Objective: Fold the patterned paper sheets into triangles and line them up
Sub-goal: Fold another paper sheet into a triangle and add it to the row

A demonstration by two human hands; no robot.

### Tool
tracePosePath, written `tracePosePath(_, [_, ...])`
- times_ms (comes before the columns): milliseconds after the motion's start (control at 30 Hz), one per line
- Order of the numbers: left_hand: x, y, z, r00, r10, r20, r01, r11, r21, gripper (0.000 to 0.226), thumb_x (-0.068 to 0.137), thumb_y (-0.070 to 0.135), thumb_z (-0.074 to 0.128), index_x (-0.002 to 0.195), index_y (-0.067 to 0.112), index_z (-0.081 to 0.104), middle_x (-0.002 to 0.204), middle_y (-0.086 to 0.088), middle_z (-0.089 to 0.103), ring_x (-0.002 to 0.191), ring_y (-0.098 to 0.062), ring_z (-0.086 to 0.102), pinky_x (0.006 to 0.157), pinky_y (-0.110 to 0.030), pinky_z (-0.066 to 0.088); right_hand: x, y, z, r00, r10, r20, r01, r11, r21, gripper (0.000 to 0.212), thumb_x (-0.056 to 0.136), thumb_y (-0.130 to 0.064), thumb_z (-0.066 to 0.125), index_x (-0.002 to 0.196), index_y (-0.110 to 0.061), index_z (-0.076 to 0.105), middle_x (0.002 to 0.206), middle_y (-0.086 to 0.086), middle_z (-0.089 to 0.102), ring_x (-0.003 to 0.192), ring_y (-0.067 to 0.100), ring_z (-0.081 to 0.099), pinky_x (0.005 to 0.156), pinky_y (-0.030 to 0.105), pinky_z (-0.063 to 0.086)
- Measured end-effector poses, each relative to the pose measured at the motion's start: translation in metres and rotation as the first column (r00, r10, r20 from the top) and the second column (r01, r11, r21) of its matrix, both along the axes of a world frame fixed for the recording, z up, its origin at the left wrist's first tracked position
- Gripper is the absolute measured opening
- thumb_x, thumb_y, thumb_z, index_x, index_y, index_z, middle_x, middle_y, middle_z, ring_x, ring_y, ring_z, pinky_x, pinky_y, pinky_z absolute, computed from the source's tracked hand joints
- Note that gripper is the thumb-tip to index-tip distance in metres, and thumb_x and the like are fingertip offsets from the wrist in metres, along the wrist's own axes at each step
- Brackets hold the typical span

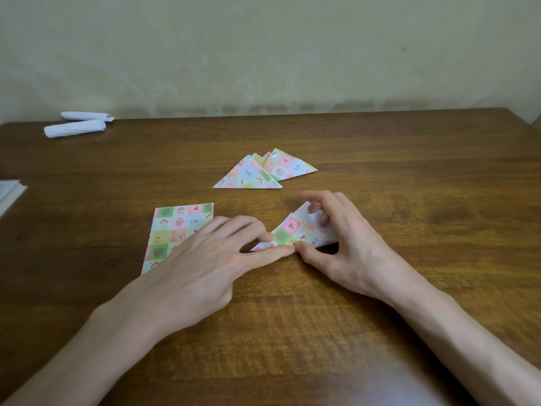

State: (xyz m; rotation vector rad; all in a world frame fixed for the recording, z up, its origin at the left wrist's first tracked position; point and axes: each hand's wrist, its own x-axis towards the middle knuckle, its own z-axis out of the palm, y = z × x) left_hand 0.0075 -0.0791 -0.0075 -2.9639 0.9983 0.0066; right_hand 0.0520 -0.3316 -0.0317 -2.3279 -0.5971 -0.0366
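A patterned paper sheet, partly folded into a triangle, lies on the wooden table in front of me. My left hand presses its lower left edge with straight fingers. My right hand pinches the sheet's right side, thumb at the lower edge and fingers curled over the raised white flap. Behind them lie two folded patterned triangles, one overlapping the other. A flat unfolded patterned sheet lies to the left, partly under my left hand.
Two white rolled paper pieces lie at the table's far left, near the wall. A white object juts in at the left edge. The wall runs along the table's far edge.
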Motion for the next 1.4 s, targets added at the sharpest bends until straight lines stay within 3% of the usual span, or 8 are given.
tracePosePath(233, [0.0,-0.0033,0.0036,0.999,0.0,0.037,-0.001,1.0,0.024,0.1,0.07,-0.002,0.052,0.157,0.046,0.035,0.133,0.015,0.05,0.123,-0.008,0.04,0.092,-0.023,0.031,-0.0025,-0.0046,0.0061,1.0,-0.009,-0.018,0.009,1.0,0.002,0.073,0.083,-0.034,0.078,0.144,-0.042,0.039,0.125,-0.016,0.042,0.116,-0.006,0.047,0.093,0.009,0.036])
tracePosePath(400, [-0.0025,-0.0065,-0.0004,1.0,0.03,0.006,-0.03,0.998,0.05,0.112,0.069,-0.004,0.055,0.161,0.046,0.018,0.135,0.011,0.043,0.124,-0.01,0.037,0.095,-0.024,0.031,-0.0031,-0.001,0.0056,0.997,-0.055,0.062,0.063,0.987,-0.148,0.073,0.082,-0.049,0.07,0.148,-0.04,0.038,0.129,-0.016,0.043,0.124,0.007,0.038,0.102,0.028,0.027])
tracePosePath(467, [-0.0034,-0.0077,-0.0005,0.999,0.034,-0.008,-0.033,0.998,0.047,0.112,0.069,-0.005,0.051,0.162,0.047,0.015,0.135,0.011,0.042,0.123,-0.011,0.038,0.095,-0.025,0.032,-0.0024,-0.0025,0.0044,0.995,-0.077,0.071,0.088,0.982,-0.17,0.075,0.079,-0.056,0.062,0.148,-0.039,0.039,0.128,-0.017,0.043,0.123,0.007,0.037,0.099,0.028,0.024])
tracePosePath(633, [-0.0044,-0.0081,0.0005,0.999,0.043,-0.019,-0.042,0.999,0.026,0.11,0.072,-0.004,0.048,0.16,0.052,0.013,0.137,0.012,0.039,0.121,-0.011,0.04,0.096,-0.027,0.039,-0.0025,-0.0059,0.0054,0.997,-0.077,0.019,0.079,0.99,-0.118,0.071,0.08,-0.051,0.066,0.145,-0.039,0.04,0.125,-0.018,0.045,0.121,0.006,0.039,0.101,0.03,0.026])
tracePosePath(733, [-0.004,-0.0082,0.0008,0.998,0.038,-0.043,-0.038,0.999,0.013,0.112,0.076,-0.004,0.054,0.16,0.055,0.008,0.144,0.013,0.034,0.126,-0.012,0.039,0.1,-0.029,0.04,-0.003,-0.0038,0.0055,0.996,-0.082,0.022,0.084,0.987,-0.138,0.073,0.077,-0.054,0.058,0.146,-0.039,0.039,0.125,-0.018,0.043,0.121,0.006,0.038,0.1,0.028,0.024])
tracePosePath(833, [-0.0038,-0.0092,0.0026,0.999,0.019,-0.047,-0.019,1.0,0.013,0.11,0.072,-0.004,0.056,0.16,0.049,0.02,0.15,0.013,0.035,0.134,-0.013,0.038,0.1,-0.029,0.039,-0.0029,-0.0021,0.0047,0.996,-0.086,0.02,0.088,0.984,-0.152,0.074,0.076,-0.056,0.054,0.146,-0.039,0.038,0.126,-0.018,0.042,0.121,0.006,0.036,0.099,0.026,0.022])
tracePosePath(967, [-0.0029,-0.0076,0.0012,0.998,-0.027,-0.062,0.026,1.0,-0.017,0.108,0.076,-0.008,0.053,0.161,0.048,0.017,0.165,0.022,0.018,0.15,-0.01,0.026,0.112,-0.028,0.03,-0.0017,-0.0046,0.0049,0.997,-0.078,-0.002,0.077,0.99,-0.117,0.076,0.073,-0.062,0.046,0.145,-0.041,0.037,0.123,-0.02,0.043,0.12,0.005,0.037,0.102,0.028,0.024])
tracePosePath(1400, [-0.0004,-0.008,-0.0017,0.997,-0.041,-0.067,0.039,0.999,-0.036,0.105,0.076,-0.01,0.049,0.16,0.046,0.022,0.165,0.022,0.02,0.151,-0.009,0.024,0.113,-0.029,0.028,-0.0016,-0.004,0.0011,0.995,-0.096,0.028,0.099,0.99,-0.101,0.066,0.082,-0.049,0.054,0.146,-0.037,0.04,0.123,-0.019,0.045,0.12,0.006,0.04,0.098,0.024,0.02])
